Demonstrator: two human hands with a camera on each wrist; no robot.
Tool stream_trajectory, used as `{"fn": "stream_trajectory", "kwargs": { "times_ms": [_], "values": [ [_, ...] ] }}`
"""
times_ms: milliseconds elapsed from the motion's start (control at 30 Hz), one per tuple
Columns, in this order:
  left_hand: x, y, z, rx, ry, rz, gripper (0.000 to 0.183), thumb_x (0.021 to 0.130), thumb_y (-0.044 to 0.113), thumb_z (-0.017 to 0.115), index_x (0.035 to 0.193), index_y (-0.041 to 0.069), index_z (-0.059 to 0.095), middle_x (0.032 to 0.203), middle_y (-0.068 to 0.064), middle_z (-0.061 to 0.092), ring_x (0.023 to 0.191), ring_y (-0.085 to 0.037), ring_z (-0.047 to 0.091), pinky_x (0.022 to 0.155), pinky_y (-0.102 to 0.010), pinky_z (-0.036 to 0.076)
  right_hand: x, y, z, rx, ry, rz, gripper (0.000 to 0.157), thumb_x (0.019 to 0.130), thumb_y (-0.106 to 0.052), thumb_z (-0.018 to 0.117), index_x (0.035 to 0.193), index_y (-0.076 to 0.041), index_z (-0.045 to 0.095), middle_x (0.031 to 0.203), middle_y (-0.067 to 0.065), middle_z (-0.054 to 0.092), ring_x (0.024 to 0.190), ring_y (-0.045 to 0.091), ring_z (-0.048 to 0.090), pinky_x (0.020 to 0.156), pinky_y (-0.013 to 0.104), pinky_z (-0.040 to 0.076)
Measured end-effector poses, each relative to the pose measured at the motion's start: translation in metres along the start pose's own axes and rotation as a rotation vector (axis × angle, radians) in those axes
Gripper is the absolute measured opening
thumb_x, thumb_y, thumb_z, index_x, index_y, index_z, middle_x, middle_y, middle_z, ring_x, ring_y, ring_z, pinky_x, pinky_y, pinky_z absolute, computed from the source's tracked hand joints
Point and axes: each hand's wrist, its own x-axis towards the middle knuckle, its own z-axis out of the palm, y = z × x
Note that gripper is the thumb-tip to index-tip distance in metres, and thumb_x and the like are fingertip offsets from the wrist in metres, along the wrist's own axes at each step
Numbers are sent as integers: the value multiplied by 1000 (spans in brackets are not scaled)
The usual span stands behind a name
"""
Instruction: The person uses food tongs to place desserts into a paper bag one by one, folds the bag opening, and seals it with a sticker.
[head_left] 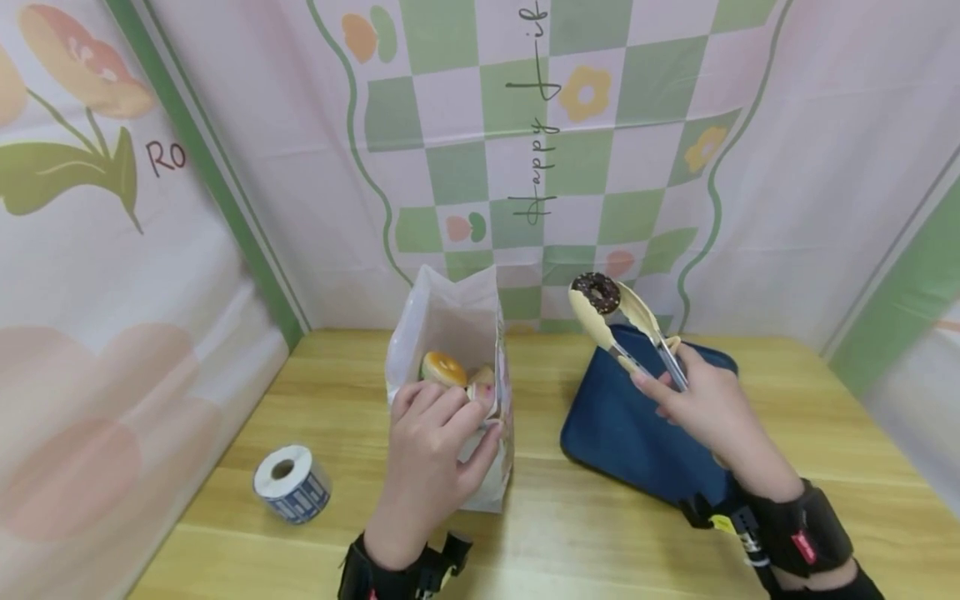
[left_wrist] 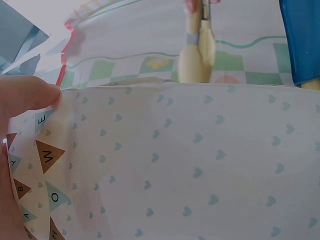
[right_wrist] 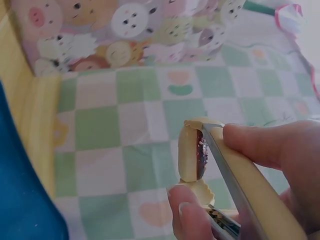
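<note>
Nearest in the head view, the left hand point(head_left: 431, 450) pinches the near rim of an upright white bag point(head_left: 457, 333) standing mid-table point(head_left: 525, 533), fingers curled over the edge and holding the mouth open; a yellow-glazed donut point(head_left: 443, 367) lies inside. The left wrist view shows what the head view does not: the bag's side is printed with small hearts and lettered pennants, a thumb point(left_wrist: 25, 97) pressed against it. To the right, the right hand point(head_left: 701, 404) squeezes tongs point(head_left: 630, 329) closed on a chocolate donut point(head_left: 596, 292), held in the air above the far end of a blue tray point(head_left: 630, 433), right of the bag's mouth. The right wrist view shows that donut edge-on between the cream tong tips. A tape roll point(head_left: 291, 483) sits near the table's left edge. Behind hangs a checkered cloth point(head_left: 525, 133).
</note>
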Motion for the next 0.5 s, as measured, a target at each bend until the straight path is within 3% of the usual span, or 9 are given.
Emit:
{"fn": "stream_trajectory", "kwargs": {
  "times_ms": [233,500],
  "values": [
    [0,0,-1,1,-3,0,14,80,25,72,91,18,70,73,7,57,76,-16,53,88,-38,38,-9,-17,-9,-16,11,-38,60,92,-60,53,117,-7,48,80,4,69,64,10,65,54,29,46],
    [0,1,-1,2,-4,-4,15,79,25,73,92,18,71,73,7,58,77,-16,53,89,-38,38,-17,-35,-12,4,-20,-49,64,93,-62,50,125,-7,45,86,5,69,69,11,68,57,31,45]
  ]
}}
